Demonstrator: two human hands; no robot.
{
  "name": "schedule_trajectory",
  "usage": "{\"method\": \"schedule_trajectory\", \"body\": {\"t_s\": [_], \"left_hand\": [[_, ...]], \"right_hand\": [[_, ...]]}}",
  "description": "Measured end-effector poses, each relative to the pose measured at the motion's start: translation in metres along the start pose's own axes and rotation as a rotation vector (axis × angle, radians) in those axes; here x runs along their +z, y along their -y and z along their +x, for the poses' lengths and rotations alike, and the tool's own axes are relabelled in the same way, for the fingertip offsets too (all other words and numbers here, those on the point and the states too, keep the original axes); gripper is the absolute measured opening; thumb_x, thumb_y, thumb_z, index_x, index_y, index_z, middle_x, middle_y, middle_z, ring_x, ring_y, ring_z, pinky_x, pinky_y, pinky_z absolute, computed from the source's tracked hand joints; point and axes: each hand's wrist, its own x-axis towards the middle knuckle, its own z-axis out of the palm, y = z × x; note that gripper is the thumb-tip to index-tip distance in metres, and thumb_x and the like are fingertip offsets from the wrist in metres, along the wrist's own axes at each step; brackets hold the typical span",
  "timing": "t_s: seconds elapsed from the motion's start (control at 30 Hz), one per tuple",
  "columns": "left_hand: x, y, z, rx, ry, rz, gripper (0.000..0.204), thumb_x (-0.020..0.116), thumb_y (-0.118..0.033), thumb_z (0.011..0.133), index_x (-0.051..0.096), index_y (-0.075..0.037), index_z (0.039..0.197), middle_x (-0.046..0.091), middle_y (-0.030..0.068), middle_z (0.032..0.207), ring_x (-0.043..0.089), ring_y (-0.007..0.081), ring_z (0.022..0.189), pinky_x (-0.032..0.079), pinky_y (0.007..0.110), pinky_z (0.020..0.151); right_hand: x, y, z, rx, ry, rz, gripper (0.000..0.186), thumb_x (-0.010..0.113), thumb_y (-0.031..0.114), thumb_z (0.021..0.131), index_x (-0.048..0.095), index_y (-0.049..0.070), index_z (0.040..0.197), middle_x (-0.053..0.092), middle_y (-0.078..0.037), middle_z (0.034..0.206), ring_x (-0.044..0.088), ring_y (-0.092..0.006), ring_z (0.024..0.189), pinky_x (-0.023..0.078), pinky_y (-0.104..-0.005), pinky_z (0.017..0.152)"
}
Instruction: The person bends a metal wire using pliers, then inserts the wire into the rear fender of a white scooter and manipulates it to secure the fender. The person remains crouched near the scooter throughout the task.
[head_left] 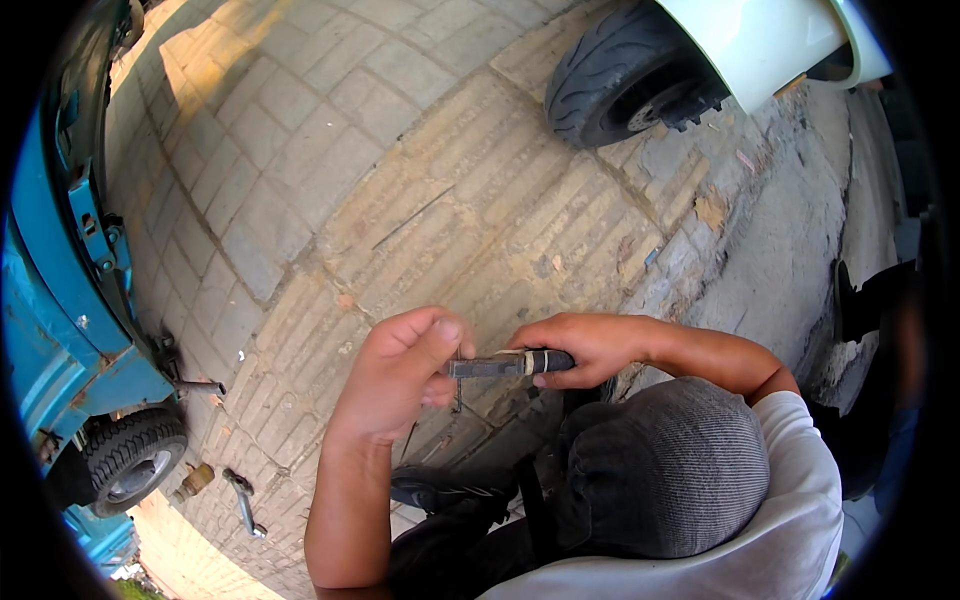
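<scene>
My right hand (575, 350) is closed around a dark tool (505, 364) with a grey, flat front part and light bands, held crosswise. My left hand (410, 365) has curled fingers at the tool's front end, where a thin metal rod or wire (457, 395) hangs down; exactly what those fingers grip is unclear. Both hands are above the paving, in front of my bent knee (660, 460) in dark grey trousers.
A blue vehicle (70, 330) with a wheel (125, 460) fills the left side. A wrench (243, 500) and a brass-coloured part (190, 483) lie beside it. A white two-wheeler (755, 40) stands top right, rear or front unclear. Another person's dark shoe (845, 300) shows at right.
</scene>
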Motion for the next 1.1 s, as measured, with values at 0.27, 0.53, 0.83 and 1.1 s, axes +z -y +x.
{"method": "schedule_trajectory", "body": {"t_s": [0.27,0.53,0.83,1.1], "left_hand": [[-0.003,0.001,-0.001,-0.013,-0.023,0.002,0.025,0.06,-0.025,0.097,0.06,-0.002,0.088,0.058,0.0018,0.081,0.037,0.0051,0.051,0.032,0.02,0.046],[0.001,0.0,-0.004,-0.006,-0.008,-0.027,0.024,0.061,-0.024,0.097,0.06,-0.002,0.088,0.059,0.0022,0.081,0.037,0.005,0.052,0.031,0.02,0.045],[0.015,-0.002,-0.006,-0.003,-0.109,0.063,0.031,0.058,-0.026,0.098,0.055,-0.001,0.079,0.048,0.0014,0.067,0.031,0.003,0.045,0.028,0.019,0.04],[0.011,-0.003,-0.01,0.043,-0.021,0.088,0.035,0.058,-0.029,0.098,0.055,-0.001,0.077,0.052,0.0052,0.067,0.036,0.0043,0.049,0.025,0.018,0.04]], "right_hand": [[0.0,0.008,-0.004,-0.021,0.01,0.063,0.064,0.064,0.013,0.089,0.035,0.001,0.145,0.058,-0.023,0.124,0.061,-0.0347,0.105,0.048,-0.0389,0.089],[0.002,0.003,-0.003,0.064,-0.032,-0.007,0.052,0.066,0.014,0.087,0.047,-0.002,0.133,0.063,-0.021,0.11,0.064,-0.0317,0.096,0.049,-0.0381,0.082],[0.002,0.004,-0.006,-0.024,0.002,-0.069,0.075,0.067,0.018,0.089,0.026,0.005,0.15,0.051,-0.023,0.134,0.055,-0.033,0.119,0.044,-0.0377,0.098],[0.002,0.011,-0.005,-0.005,0.124,-0.011,0.079,0.068,0.021,0.089,0.022,0.008,0.152,0.053,-0.022,0.133,0.057,-0.0329,0.116,0.045,-0.0376,0.096]]}}
